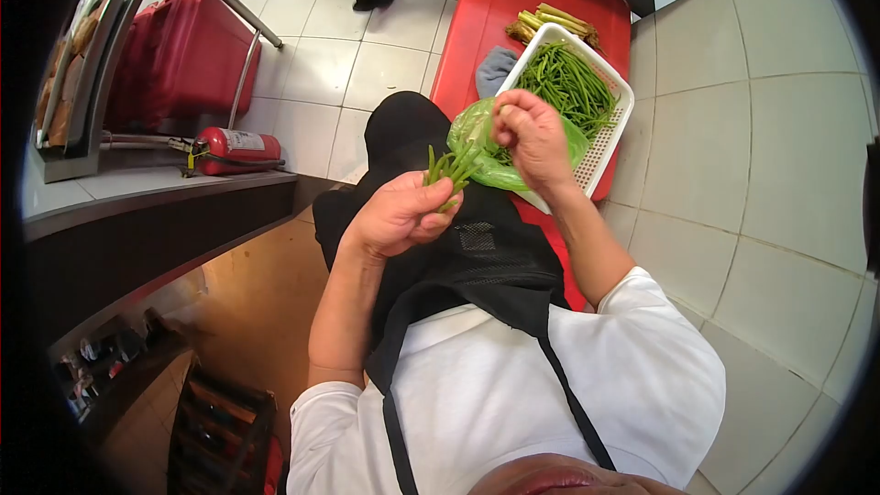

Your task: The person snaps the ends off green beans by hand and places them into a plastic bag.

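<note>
The left grip (401,213) clamps short, slender green stalks (452,165), slanting forward-right toward the right grip (537,140), curled together over a translucent green plastic bag (469,126); whether it pinches anything, I cannot tell.

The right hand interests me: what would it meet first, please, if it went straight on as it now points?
Probably the grey cloth, just beyond the right hand in the picture, though depth is unclear and the green bag could come first.
</note>
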{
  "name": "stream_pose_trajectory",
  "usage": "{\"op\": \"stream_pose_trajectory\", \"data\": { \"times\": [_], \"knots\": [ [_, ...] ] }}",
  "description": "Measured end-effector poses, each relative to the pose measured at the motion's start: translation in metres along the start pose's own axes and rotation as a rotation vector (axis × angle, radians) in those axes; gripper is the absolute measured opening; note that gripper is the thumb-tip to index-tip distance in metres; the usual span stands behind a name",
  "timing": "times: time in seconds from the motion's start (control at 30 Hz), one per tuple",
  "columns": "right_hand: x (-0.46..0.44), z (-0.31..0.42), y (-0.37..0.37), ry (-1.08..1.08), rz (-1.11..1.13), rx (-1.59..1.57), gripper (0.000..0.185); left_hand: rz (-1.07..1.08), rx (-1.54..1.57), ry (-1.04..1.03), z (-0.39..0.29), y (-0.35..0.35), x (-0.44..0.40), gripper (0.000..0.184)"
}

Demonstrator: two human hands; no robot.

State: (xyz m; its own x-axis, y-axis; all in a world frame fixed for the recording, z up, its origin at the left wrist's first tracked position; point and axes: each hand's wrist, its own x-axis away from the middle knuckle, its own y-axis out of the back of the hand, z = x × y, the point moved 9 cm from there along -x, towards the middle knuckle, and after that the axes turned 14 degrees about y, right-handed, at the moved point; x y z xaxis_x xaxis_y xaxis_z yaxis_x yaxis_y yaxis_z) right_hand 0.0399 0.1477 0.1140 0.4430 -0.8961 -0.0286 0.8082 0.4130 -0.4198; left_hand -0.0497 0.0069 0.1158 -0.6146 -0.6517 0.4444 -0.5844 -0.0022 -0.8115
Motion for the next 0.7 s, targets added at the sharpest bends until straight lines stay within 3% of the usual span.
{"op": "stream_pose_trajectory", "data": {
  "times": [0.1,0.2,0.3,0.33,0.43,0.53,0.63,0.7],
  "knots": [
    [-0.005,0.027,0.035,0.114,0.157,0.706,0.011,-0.089,-0.011,-0.014,-0.003,0.009,-0.002,0.031],
    [0.002,0.033,0.042,0.226,0.428,1.160,0.015,-0.147,-0.065,-0.003,-0.005,0.015,-0.005,0.028],
    [0.016,0.011,0.059,0.171,0.505,1.328,0.022,-0.221,-0.125,0.018,-0.006,0.016,-0.008,0.027],
    [0.018,0.003,0.068,0.061,0.493,1.345,0.026,-0.224,-0.127,0.018,-0.005,0.016,-0.008,0.028],
    [0.019,0.004,0.076,0.086,0.466,1.326,0.024,-0.242,-0.138,0.020,-0.003,0.020,-0.008,0.028],
    [0.014,0.026,0.065,0.245,0.407,1.340,0.021,-0.281,-0.186,0.029,-0.003,0.021,-0.007,0.029],
    [0.009,0.057,0.027,0.253,0.349,1.159,0.018,-0.319,-0.256,0.045,-0.005,0.018,-0.007,0.031],
    [0.013,0.076,-0.011,0.438,0.445,1.063,0.020,-0.302,-0.281,0.060,-0.003,0.015,-0.008,0.032]
  ]
}}
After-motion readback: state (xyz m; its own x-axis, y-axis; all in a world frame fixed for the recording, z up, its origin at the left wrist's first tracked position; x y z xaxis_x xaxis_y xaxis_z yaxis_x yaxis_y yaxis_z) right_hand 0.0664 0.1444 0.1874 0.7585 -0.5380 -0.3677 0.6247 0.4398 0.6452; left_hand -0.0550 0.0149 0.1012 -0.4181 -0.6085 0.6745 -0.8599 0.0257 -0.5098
